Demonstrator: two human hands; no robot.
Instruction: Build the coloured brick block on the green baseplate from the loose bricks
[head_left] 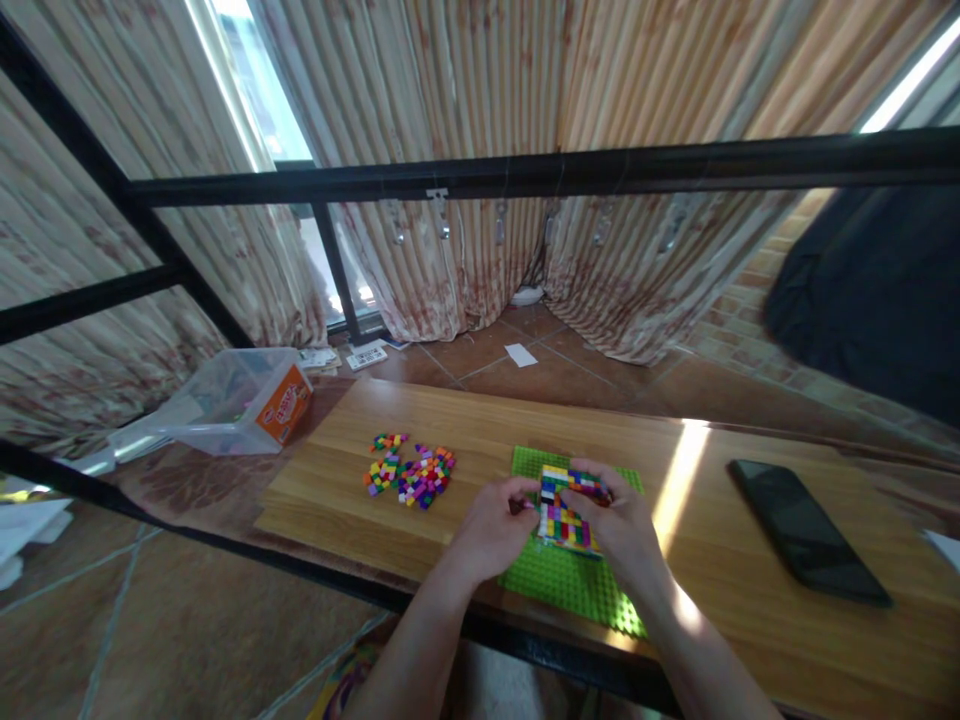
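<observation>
A low structure of many-coloured toy building bricks (556, 525) sits on a green studded baseplate (570, 580). My right hand (626, 525) lies over its right side, with the thumb on top and the fingers curled round its far edge. At the left edge of the structure, my left hand (487, 530) is closed, thumb and forefinger nearly together. What it pinches, if anything, is too small to make out. Loose small bricks in mixed colours (426, 475) lie in a pile to the left on the wooden board (472, 425).
A black phone (810, 535) lies on the board at the right. To the left stands a clear plastic box (232, 400) with an orange label. A dark metal rail (495, 178) crosses in front of the curtains (450, 90). Papers (520, 354) lie on the tiled floor.
</observation>
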